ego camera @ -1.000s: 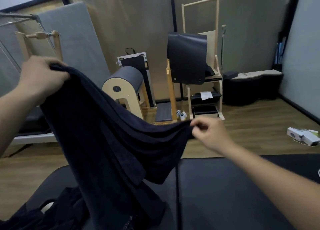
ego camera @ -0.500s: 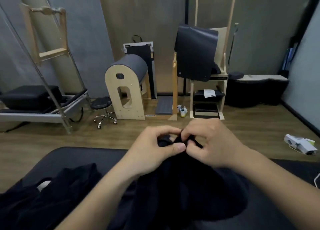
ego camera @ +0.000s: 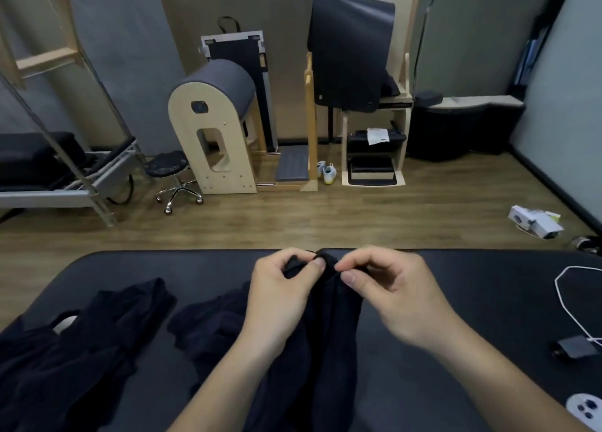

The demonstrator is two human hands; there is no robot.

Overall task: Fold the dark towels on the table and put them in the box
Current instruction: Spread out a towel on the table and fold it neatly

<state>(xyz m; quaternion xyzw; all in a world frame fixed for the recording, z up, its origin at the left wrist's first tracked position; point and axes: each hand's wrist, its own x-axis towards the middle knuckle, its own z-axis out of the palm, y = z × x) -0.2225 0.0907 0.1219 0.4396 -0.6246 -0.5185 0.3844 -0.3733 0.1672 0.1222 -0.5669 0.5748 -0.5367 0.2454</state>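
Observation:
A dark towel hangs doubled over the black padded table, its top corners brought together near the table's far edge. My left hand and my right hand each pinch that top edge, almost touching each other. A heap of more dark towels lies at the table's left. No box shows in the view.
A white cable, a small dark adapter and a white device lie at the table's right. Beyond the table are wooden floor, a rolling stool, a wooden barrel and a white box on the floor.
A second ago my hands held the towel spread wide and high. They came together, doubling the towel, and have now lowered it toward the table.

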